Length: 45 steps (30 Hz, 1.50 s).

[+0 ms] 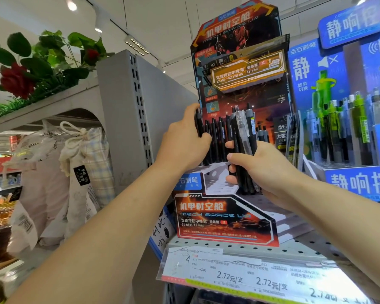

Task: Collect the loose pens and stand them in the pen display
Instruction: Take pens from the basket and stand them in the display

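Head view: left hand (184,141) grips a few black pens (199,126) at the left edge of the display (226,218); right hand (257,170) clamps a bundle (242,139) of dark and clear pens upright before it. Between the hands, more pens (217,137) stand in the display; a blue display (358,185) sits right of the right hand.

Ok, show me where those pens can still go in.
Free: the empty holes of the white tier, between the left hand and the right hand's pen bundle. Crowded: the black pens standing behind.
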Tool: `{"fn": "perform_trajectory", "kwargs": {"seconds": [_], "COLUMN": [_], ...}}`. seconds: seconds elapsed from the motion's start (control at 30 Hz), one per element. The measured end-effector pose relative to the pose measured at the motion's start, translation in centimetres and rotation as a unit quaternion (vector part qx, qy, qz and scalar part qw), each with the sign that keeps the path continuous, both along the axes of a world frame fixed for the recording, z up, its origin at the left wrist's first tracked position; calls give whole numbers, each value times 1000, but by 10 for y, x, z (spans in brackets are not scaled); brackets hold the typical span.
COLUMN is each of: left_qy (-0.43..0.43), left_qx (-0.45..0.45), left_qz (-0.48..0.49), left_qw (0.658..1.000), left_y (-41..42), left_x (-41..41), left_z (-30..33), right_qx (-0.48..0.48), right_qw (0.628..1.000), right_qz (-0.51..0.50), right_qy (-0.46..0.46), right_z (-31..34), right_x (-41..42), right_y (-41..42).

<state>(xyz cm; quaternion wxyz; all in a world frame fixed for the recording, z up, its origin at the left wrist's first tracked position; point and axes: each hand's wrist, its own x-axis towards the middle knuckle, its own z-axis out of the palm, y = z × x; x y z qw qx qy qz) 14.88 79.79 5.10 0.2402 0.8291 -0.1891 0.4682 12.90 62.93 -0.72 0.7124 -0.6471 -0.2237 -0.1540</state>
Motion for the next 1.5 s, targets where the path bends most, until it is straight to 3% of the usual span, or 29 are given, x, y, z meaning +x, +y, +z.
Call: {"fn": "perform_trajectory", "kwargs": {"seconds": [0.53, 0.7, 1.07, 1.17, 1.33, 1.5], "left_qy": [17, 52, 31, 37, 3, 31], "left_qx": [60, 55, 33, 19, -80, -76], "left_qz": [106, 58, 83, 62, -45, -103], "left_qw": [992, 995, 996, 997, 996, 991], "left_y": [-1, -1, 2, 1, -1, -13], "left_x": [3, 8, 10, 4, -8, -24], "left_z": [0, 2, 1, 0, 2, 3], "right_qx": [-4, 4, 14, 28, 36, 29], "right_qw": [1000, 1000, 1000, 1000, 999, 1000], "right_qz": [-16, -13, -12, -1, 10, 12], "right_qy": [-3, 5, 6, 11, 15, -1], "right_z": [-1, 0, -1, -1, -1, -1], "right_x": [-1, -1, -2, -2, -5, -7], "right_y": [0, 1, 2, 1, 1, 0]}}
